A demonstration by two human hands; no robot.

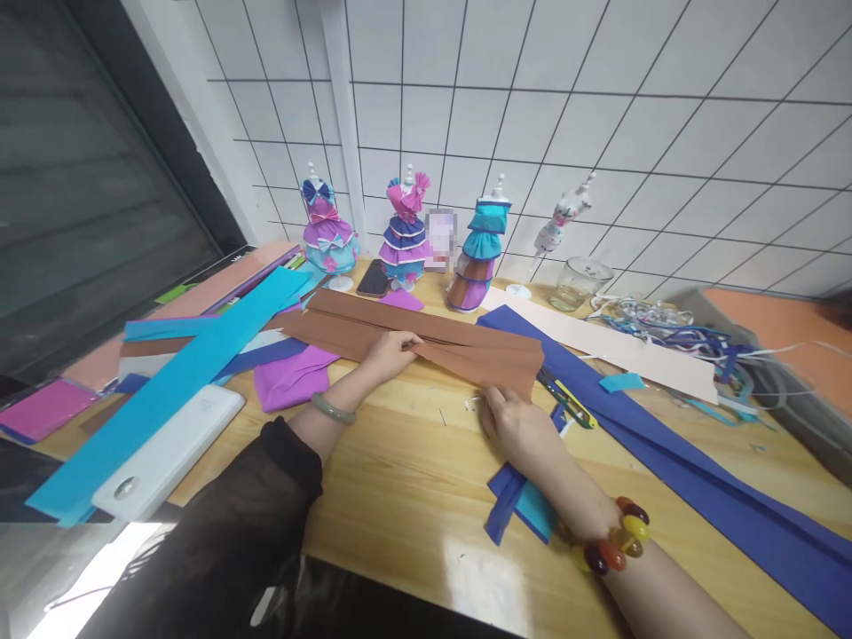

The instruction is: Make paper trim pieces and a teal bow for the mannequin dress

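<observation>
A long brown paper strip (489, 351), folded lengthwise, lies across the middle of the table. My left hand (394, 351) pinches its near edge around the middle. Toward its right end, my right hand (516, 422) has its fingers curled closed at the lower corner of the strip; the fingertips are partly hidden. Just right of that hand lies a yellow-and-black utility knife (569, 398), on the edge of a long dark blue strip (639, 426). Small blue and turquoise pieces (532, 510) rest under my right wrist. A crumpled purple piece (293, 377) lies beside my left forearm.
Three small dress forms in paper dresses (331, 235) and a tilted bare one (565, 217) stand along the tiled wall. A white power bank (169, 453) and a turquoise strip (179, 382) lie left. Behind are a phone (374, 278), a glass (578, 284) and tangled ribbons (656, 324).
</observation>
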